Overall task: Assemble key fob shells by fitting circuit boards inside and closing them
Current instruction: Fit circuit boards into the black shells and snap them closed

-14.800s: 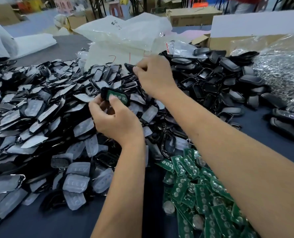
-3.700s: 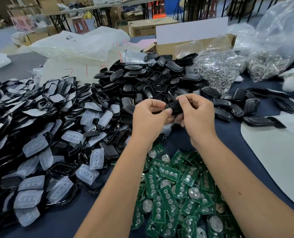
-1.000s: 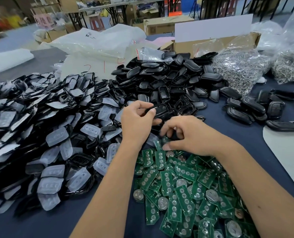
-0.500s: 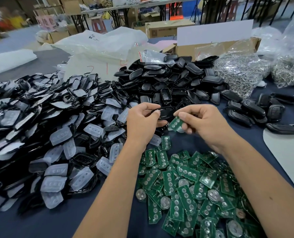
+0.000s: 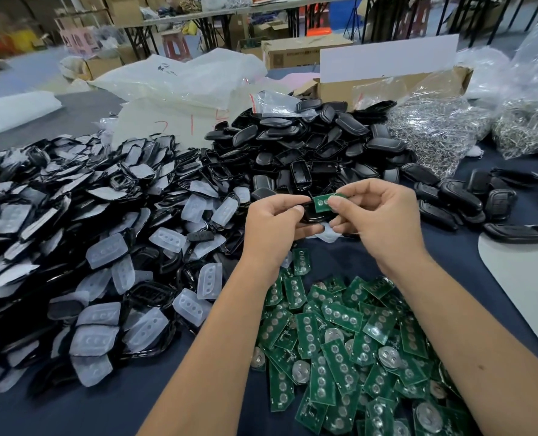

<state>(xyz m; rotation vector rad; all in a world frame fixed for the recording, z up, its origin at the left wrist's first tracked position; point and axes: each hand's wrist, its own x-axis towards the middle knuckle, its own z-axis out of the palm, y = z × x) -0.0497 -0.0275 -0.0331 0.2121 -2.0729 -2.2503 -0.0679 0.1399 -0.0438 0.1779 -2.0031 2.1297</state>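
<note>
Since half a second ago: my right hand (image 5: 378, 221) has carried the green circuit board (image 5: 323, 202) up and leftward, so it now meets the black shell half (image 5: 316, 215) in my left hand (image 5: 271, 228); before, board and shell were apart. Both hands sit slightly higher in the frame.

Current state, centre of frame: left fingers curled round the shell half, thumb on its near edge, holding it from the left. Right thumb and forefinger pinch the right end of the board; remaining right fingers loosely curled below. The board lies tilted over the shell's open face, left end touching it. Cannot tell whether it is seated in the cavity.

Surroundings: heap of green circuit boards (image 5: 340, 341), some with coin cells, lower centre to lower right, on the dark blue table cover (image 5: 349, 259). Large pile of shell fronts with translucent button pads (image 5: 104, 247) across the left half. Mound of black shell backs (image 5: 308, 143) at upper centre. Finished fobs (image 5: 469, 199) at right, mid-height. Clear bags of metal rings (image 5: 434, 127) at upper right, in front of a cardboard box (image 5: 387, 80). White sheet (image 5: 525, 278) at right edge.
</note>
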